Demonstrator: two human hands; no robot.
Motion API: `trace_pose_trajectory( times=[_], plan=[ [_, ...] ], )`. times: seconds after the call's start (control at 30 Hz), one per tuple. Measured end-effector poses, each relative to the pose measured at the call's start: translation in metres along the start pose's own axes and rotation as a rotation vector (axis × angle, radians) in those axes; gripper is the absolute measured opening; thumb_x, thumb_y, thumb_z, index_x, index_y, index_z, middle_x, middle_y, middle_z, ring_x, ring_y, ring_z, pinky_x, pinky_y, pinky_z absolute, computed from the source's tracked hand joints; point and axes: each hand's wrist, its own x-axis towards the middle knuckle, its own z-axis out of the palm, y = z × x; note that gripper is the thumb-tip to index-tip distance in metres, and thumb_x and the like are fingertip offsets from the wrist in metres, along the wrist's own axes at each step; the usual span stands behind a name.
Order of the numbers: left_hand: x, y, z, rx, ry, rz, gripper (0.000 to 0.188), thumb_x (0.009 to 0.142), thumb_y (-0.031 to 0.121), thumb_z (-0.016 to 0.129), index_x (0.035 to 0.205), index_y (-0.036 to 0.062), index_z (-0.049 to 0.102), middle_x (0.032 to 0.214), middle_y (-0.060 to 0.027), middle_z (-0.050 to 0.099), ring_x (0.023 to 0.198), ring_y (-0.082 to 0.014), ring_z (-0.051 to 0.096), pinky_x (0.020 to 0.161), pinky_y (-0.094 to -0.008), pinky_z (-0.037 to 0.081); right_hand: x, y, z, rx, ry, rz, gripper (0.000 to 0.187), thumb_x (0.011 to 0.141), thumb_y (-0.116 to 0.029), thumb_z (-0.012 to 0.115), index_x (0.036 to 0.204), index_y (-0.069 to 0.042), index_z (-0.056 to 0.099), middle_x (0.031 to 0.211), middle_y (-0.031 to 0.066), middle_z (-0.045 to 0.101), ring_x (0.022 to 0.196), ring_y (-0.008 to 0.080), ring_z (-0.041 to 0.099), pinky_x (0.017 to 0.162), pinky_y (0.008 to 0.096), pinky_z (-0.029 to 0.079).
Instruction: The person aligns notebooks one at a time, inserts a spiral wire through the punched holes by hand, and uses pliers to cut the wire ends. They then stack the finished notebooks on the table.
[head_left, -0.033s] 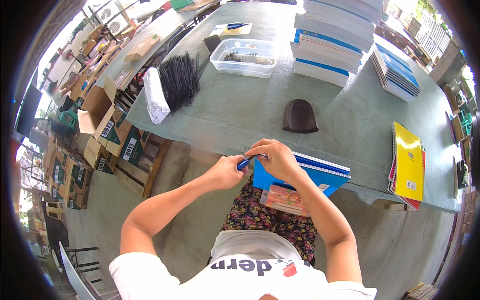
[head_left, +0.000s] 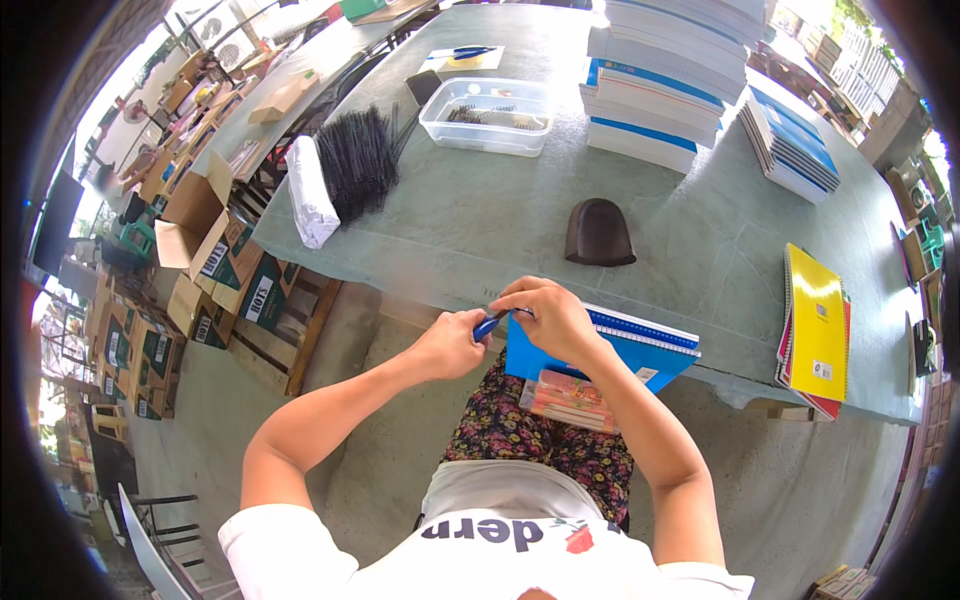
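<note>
My left hand (head_left: 452,345) is closed round a blue-handled hand tool (head_left: 485,327), perhaps pliers; its tip points toward my right fingers. My right hand (head_left: 548,315) is pinched at the left end of a blue spiral notebook (head_left: 620,360), and what lies between the fingertips is hidden. The notebook leans at the table's front edge, its bound side toward the table. Below it, over my lap, sits a pinkish-orange printed packet (head_left: 570,400). Just beyond my fingers, a small dark coil (head_left: 492,293) shows faintly at the table edge.
On the green table (head_left: 470,220) stand a clear tray of wire coils (head_left: 487,117), a bundle of black coils (head_left: 357,165), a dark rounded block (head_left: 600,233), tall book stacks (head_left: 655,95), blue notebooks (head_left: 792,140) and a yellow notebook (head_left: 817,320). Cardboard boxes (head_left: 235,255) are at left.
The blue-handled tool has tilted slightly in my left hand. Otherwise both hands and the notebook stay practically in place.
</note>
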Motion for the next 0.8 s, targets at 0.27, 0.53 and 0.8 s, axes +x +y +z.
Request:
trace_pose_trajectory(
  times=[0.27,0.53,0.8],
  plan=[
    [-0.014,0.008,-0.002,-0.899,-0.443,-0.277,0.030,0.087,0.021,0.052,0.106,-0.0007,0.057,0.087,-0.0147,0.063,0.076,-0.0260,0.061,0.076,-0.0395,0.049,-0.003,0.001,-0.001,-0.089,0.114,0.185,0.017,0.071,-0.010,0.065,0.081,0.003,0.065,0.102,0.0148,0.054,0.082,0.0336,0.060,0.073,0.0406,0.050],
    [-0.007,-0.005,0.002,-0.045,0.001,0.040,0.026,0.086,0.026,0.054,0.099,0.0036,0.057,0.075,-0.0062,0.056,0.062,-0.0141,0.053,0.060,-0.0282,0.045,-0.005,0.001,0.004,-0.073,0.195,0.171,0.014,0.070,-0.008,0.069,0.075,0.004,0.065,0.095,0.0138,0.056,0.082,0.0301,0.060,0.070,0.0363,0.049],
    [-0.009,-0.006,-0.021,-0.272,-0.333,-0.082,0.010,0.076,0.013,0.057,0.080,0.0039,0.057,0.071,-0.0032,0.059,0.064,-0.0115,0.055,0.060,-0.0251,0.044,-0.006,0.010,-0.011,-0.053,0.281,0.099,0.016,0.070,-0.009,0.071,0.079,0.003,0.067,0.099,0.0138,0.057,0.082,0.0294,0.060,0.072,0.0350,0.049]
  ],
)
